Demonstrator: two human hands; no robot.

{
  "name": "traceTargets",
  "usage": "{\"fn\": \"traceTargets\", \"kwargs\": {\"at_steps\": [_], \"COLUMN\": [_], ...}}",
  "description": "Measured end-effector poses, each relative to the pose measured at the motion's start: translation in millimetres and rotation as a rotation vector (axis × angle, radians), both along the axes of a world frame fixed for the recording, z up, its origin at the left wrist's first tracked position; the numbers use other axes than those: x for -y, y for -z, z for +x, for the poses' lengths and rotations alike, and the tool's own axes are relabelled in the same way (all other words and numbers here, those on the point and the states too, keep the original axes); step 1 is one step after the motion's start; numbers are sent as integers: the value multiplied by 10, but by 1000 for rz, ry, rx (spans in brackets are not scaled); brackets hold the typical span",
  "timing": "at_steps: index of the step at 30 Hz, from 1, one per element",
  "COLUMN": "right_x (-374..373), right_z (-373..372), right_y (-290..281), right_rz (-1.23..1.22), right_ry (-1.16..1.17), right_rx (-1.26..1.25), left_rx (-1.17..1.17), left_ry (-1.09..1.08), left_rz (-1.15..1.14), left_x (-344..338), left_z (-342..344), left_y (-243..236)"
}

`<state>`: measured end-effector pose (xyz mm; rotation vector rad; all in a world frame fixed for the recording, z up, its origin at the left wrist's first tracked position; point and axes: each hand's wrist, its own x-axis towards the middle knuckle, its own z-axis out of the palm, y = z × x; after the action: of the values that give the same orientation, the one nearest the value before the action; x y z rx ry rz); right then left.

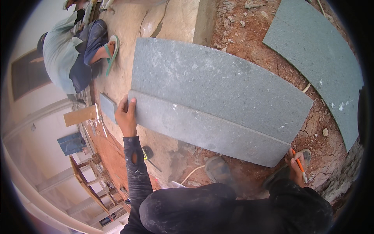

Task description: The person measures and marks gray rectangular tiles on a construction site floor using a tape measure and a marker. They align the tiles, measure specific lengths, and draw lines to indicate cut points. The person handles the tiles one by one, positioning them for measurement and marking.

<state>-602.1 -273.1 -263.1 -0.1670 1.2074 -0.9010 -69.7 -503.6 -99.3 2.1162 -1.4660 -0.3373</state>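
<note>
A narrow grey stone strip [206, 128] lies along the near part of a wider grey stone slab [218, 78], which has whitish dust on its face. My left hand [126, 116] grips the strip's left end, thumb on top and fingers around the edge. At the other end, by the strip's right corner, my right hand [297, 165] pinches an orange pencil [299, 164] with a whitish end. The pencil's upper end is close to the corner; whether it touches the stone I cannot tell.
Another large grey slab [319, 66] lies on red soil at right. A small grey tile piece [108, 107] and a tape measure [147, 153] are left of me. A person [74, 54] in green flip-flops crouches at upper left. My shoes [218, 169] stand below the strip.
</note>
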Motion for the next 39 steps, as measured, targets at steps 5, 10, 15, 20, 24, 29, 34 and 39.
{"fn": "traceTargets", "kwargs": {"at_steps": [5,10,15,20,24,29,34,39], "right_x": [-5,14,23,-2,1,-95,8,80], "right_z": [-12,-26,-20,-13,5,-35,10,45], "right_y": [1,9,12,31,-12,133,-47,-131], "right_rz": [1,0,-6,-11,2,-3,5,16], "right_ry": [6,7,8,16,19,37,22,17], "right_rx": [-2,3,5,12,-1,40,6,1], "left_rx": [11,-47,-26,71,47,59,50,73], "left_ry": [-19,-42,-31,14,47,102,97,111], "left_rz": [24,3,17,57,60,42,16,5], "left_x": [-12,-67,-58,-23,5,25,30,15], "left_z": [-44,-31,-8,66,100,62,10,21], "left_y": [1,22,40,42,37,12,42,28]}}
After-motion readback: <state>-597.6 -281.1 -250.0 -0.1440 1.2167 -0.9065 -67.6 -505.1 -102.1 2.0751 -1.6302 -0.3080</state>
